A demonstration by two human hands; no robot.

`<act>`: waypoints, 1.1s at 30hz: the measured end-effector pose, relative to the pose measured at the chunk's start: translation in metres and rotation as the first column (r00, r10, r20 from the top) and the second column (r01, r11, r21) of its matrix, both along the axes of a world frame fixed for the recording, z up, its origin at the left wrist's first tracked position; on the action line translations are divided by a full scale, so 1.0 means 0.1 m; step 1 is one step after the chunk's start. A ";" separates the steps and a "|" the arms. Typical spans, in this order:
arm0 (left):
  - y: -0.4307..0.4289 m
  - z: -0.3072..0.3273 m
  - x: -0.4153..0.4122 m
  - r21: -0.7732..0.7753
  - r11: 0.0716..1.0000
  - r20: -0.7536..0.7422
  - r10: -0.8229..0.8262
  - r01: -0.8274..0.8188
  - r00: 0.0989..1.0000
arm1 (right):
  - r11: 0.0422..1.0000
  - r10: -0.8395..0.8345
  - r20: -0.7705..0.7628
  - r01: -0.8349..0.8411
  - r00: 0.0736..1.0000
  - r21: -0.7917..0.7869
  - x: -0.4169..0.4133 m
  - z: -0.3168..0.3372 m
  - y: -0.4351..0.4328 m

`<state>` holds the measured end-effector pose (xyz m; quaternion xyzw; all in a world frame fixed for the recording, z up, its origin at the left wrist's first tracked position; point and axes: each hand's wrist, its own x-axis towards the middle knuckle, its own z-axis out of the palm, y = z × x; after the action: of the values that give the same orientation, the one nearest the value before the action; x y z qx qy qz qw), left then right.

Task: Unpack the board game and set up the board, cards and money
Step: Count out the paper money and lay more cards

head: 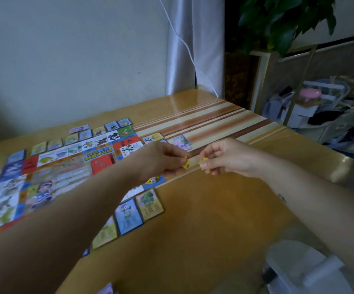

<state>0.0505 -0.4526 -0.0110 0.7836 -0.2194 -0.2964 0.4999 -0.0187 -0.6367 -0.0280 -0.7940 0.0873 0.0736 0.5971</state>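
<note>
Our hands meet close together above the table (214,209), just past the right edge of the board (44,177), which lies flat with cards (127,215) laid along its sides. Our left hand (161,160) pinches one small yellow piece (185,164), and our right hand (229,158) pinches another yellow piece (204,160). We cannot tell whether they belong together. We should probably grip at the fingertips, bring the two together slowly over bare wood, and keep our left forearm lifted clear of the cards beneath it.
</note>
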 end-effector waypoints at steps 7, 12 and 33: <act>1.04 0.12 -0.52 0.335 0.922 0.103 -0.238 0.192 0.966 | 0.874 0.191 -0.048 -0.148 0.980 0.462 -0.19 -0.12 0.81; 1.45 0.07 -0.89 0.509 0.827 0.156 -0.359 0.237 0.920 | 0.873 0.260 -0.047 -0.214 0.965 0.438 -0.33 -0.21 1.18; 1.22 -0.06 -1.25 -0.325 0.797 -0.747 0.113 -0.508 0.655 | 0.938 0.326 0.170 -0.296 0.930 -0.180 -0.60 0.21 1.53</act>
<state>-0.0746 -0.3302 -0.0171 0.4786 0.0579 -0.4049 0.7770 -0.0788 -0.4836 -0.0068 -0.8441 -0.0941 0.0814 0.5215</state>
